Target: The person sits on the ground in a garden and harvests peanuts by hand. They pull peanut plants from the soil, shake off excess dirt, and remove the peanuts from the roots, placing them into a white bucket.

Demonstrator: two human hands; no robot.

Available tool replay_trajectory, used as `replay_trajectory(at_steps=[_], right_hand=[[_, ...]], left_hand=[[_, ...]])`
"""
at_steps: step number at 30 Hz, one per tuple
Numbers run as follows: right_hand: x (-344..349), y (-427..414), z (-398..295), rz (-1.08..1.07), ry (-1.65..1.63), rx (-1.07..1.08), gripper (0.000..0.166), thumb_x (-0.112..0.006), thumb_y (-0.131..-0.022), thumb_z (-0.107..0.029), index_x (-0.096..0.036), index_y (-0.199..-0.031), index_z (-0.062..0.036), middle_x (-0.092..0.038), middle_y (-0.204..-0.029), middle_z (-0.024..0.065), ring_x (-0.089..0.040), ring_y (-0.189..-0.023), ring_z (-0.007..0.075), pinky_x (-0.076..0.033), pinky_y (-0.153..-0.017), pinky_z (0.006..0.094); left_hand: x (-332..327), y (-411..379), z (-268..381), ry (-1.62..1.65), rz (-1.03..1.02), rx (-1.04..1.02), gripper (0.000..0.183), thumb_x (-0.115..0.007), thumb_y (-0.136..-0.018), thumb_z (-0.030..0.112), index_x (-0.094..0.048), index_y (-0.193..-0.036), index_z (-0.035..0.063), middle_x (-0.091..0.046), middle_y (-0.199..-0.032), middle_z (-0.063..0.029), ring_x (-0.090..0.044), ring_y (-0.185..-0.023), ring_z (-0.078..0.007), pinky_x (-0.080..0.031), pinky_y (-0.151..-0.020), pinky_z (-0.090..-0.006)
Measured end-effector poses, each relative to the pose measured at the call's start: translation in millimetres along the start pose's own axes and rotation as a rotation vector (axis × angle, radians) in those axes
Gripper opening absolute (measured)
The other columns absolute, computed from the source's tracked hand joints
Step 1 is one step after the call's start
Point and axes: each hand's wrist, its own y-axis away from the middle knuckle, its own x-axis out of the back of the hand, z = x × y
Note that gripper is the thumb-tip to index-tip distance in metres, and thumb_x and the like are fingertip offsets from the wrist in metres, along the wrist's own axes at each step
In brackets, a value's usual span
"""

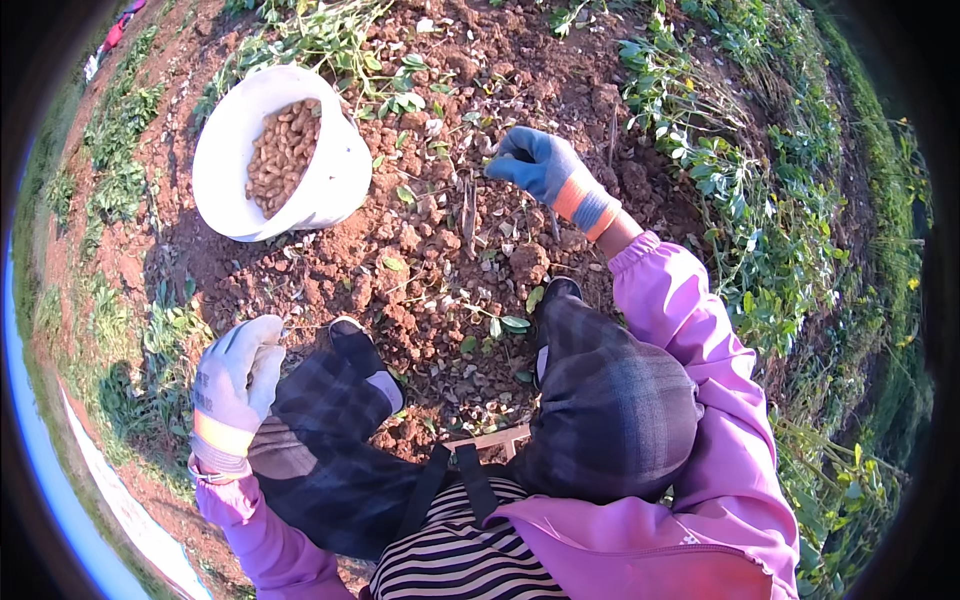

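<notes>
My right hand (536, 169), in a blue-grey glove with an orange cuff band, hovers over the loose soil right of the bucket. Its thumb and fingers curl towards each other; whether something small is between their tips cannot be told. Beside my left knee is my left hand (238, 379), in a pale, soiled glove with a yellow band. Its fingers bend loosely, the thumb stands a little apart, and no object shows in it. A white plastic bucket (346, 176), tilted in view, stands ahead on the left. Unshelled peanuts (283, 156) cover part of its inside.
Reddish cloddy soil (397, 277) with scattered leaves lies between my shoes. Dry stalks (469, 214) stick up near my right hand. Pulled green plants (322, 37) lie beyond the bucket, and leafy plants (750, 202) line the right. A wooden frame (495, 439) shows between my thighs.
</notes>
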Motion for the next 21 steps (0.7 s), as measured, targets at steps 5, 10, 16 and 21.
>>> replay_trajectory(at_steps=[5,10,16,21], right_hand=[[-65.3,-41.9,-137.3,-0.180,-0.036,0.255,0.027,-0.073,-0.075,-0.026,-0.059,-0.079,-0.0033,-0.058,-0.067,0.0019,-0.053,-0.061,0.0089,-0.045,-0.058,0.0263],[-113.3,-63.3,-177.1,-0.142,0.079,0.427,0.051,-0.071,-0.072,-0.038,-0.057,-0.104,-0.0004,-0.064,-0.088,0.0196,-0.062,-0.087,0.0349,-0.047,-0.079,0.0410],[-47.0,-48.3,-58.6,0.183,0.117,0.279,0.050,-0.065,-0.078,-0.018,-0.046,-0.121,-0.0003,-0.056,-0.113,0.0226,-0.055,-0.104,0.0367,-0.046,-0.087,0.0405],[97.6,-9.6,89.3,0.661,0.622,-0.252,0.054,-0.070,-0.073,-0.026,-0.049,-0.119,-0.0082,-0.051,-0.118,0.0178,-0.048,-0.110,0.0364,-0.042,-0.091,0.0426]], left_hand=[[-0.8,-5.0,5.7,0.041,-0.012,0.022,0.023,-0.058,-0.081,0.006,-0.058,-0.104,0.0006,-0.064,-0.090,-0.0146,-0.064,-0.080,-0.0263,-0.050,-0.070,-0.0326],[-4.3,-12.7,5.6,-0.049,-0.005,-0.022,0.021,-0.057,-0.083,0.009,-0.059,-0.102,0.0000,-0.064,-0.086,-0.0142,-0.064,-0.077,-0.0256,-0.050,-0.069,-0.0326],[-8.8,-8.0,-11.0,-0.033,-0.005,-0.029,0.021,-0.056,-0.083,0.007,-0.059,-0.102,0.0000,-0.064,-0.087,-0.0147,-0.063,-0.078,-0.0259,-0.049,-0.070,-0.0334],[-11.8,-14.8,-4.9,-0.071,0.014,-0.088,0.021,-0.055,-0.083,0.006,-0.058,-0.103,-0.0006,-0.063,-0.091,-0.0158,-0.062,-0.082,-0.0268,-0.049,-0.074,-0.0343]])
